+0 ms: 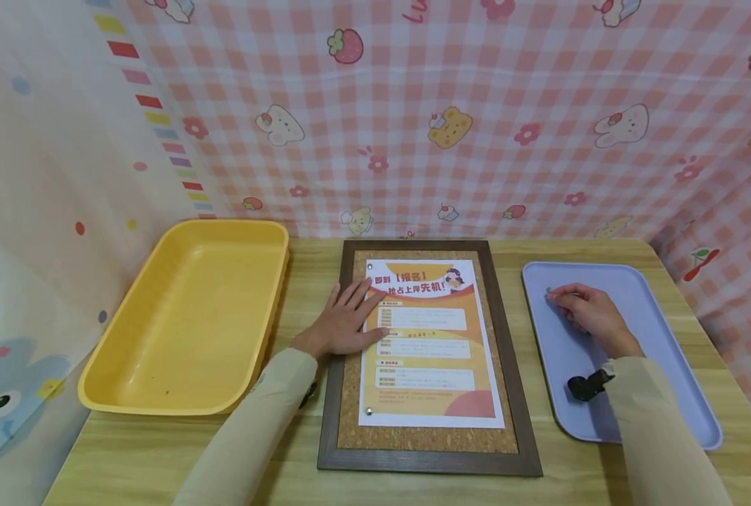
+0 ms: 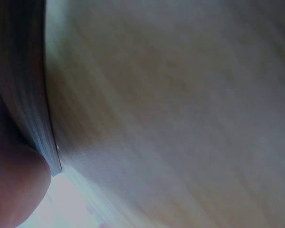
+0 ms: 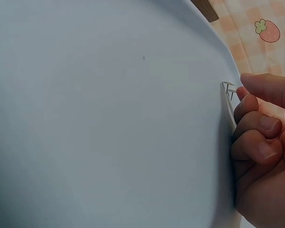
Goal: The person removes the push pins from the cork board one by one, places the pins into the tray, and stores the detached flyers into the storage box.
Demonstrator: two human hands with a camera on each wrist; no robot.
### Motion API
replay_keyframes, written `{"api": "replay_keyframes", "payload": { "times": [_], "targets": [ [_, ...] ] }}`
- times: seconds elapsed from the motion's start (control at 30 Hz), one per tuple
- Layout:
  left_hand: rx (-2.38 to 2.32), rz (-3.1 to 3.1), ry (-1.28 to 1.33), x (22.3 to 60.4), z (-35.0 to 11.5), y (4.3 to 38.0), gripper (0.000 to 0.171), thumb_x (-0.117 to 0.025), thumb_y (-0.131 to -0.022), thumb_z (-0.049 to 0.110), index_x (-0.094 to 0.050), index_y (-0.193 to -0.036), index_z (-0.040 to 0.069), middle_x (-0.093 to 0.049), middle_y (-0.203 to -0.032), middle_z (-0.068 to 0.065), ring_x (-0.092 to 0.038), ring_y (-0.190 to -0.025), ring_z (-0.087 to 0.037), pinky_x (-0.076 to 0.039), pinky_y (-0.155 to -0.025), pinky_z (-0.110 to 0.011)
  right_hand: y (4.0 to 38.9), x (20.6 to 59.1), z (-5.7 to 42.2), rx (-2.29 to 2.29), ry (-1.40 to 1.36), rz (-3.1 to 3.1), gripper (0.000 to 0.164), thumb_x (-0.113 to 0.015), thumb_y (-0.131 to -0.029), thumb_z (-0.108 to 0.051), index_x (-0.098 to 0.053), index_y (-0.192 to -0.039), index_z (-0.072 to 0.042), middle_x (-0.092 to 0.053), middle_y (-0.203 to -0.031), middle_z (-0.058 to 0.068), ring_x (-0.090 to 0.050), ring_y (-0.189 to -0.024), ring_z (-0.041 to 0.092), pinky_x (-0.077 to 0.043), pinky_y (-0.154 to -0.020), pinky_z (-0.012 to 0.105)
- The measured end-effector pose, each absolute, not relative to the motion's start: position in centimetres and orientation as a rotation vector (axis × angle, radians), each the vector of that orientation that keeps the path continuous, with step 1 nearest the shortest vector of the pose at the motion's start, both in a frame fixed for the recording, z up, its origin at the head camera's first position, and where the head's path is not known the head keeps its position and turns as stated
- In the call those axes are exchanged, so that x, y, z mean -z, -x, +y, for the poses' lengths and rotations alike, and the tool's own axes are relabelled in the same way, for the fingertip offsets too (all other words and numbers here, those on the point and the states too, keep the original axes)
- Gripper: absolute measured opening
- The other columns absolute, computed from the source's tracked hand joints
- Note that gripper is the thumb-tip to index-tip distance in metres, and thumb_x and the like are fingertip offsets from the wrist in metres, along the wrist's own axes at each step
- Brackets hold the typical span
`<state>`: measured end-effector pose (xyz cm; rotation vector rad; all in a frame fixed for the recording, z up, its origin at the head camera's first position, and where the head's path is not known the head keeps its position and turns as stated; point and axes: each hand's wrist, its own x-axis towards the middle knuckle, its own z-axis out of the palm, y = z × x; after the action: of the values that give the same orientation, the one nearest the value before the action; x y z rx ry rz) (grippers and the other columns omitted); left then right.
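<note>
In the head view, my left hand [image 1: 348, 325] rests spread on the left side of a printed orange-and-white sheet [image 1: 422, 344]. This sheet lies on a cork board [image 1: 438, 439] with a dark wooden frame [image 1: 428, 462]. One thumbtack [image 1: 369, 267] sits at the sheet's upper left corner, another at its lower left. My right hand [image 1: 586, 313] is over a lilac tray [image 1: 672, 379], thumb and forefinger drawn together. Small metal thumbtacks [image 3: 229, 90] show right at those fingertips in the right wrist view. Whether one is pinched is unclear. The left wrist view shows the frame's edge [image 2: 26, 80].
A deep yellow tray [image 1: 185, 316] stands left of the board on the wood-grain table [image 1: 305, 281]. Pink checked cloth [image 1: 375, 126] hangs behind the table. Black wrist cameras are on both arms, the right one [image 1: 586, 386] hanging above the lilac tray.
</note>
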<state>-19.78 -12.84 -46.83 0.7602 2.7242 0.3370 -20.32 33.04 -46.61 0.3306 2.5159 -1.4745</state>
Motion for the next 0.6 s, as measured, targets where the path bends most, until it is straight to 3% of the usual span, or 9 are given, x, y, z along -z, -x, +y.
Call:
{"api": "replay_keyframes", "payload": {
  "times": [0.6],
  "targets": [
    [-0.332,2.731,-0.756,46.73,-12.74,19.76,0.074,-0.04,-0.1,0.059,-0.017,-0.161,0.024,0.001,-0.167,-0.01,0.006,-0.154,-0.028,0.006,-0.12,-0.056,20.37,46.16,32.79,1.443,-0.342,2.526,0.036,-0.063,-0.096,-0.041,-0.062,-0.113,-0.01,-0.054,-0.071,-0.014,-0.047,-0.061,0.006,-0.041,-0.053,0.026]
  ]
}}
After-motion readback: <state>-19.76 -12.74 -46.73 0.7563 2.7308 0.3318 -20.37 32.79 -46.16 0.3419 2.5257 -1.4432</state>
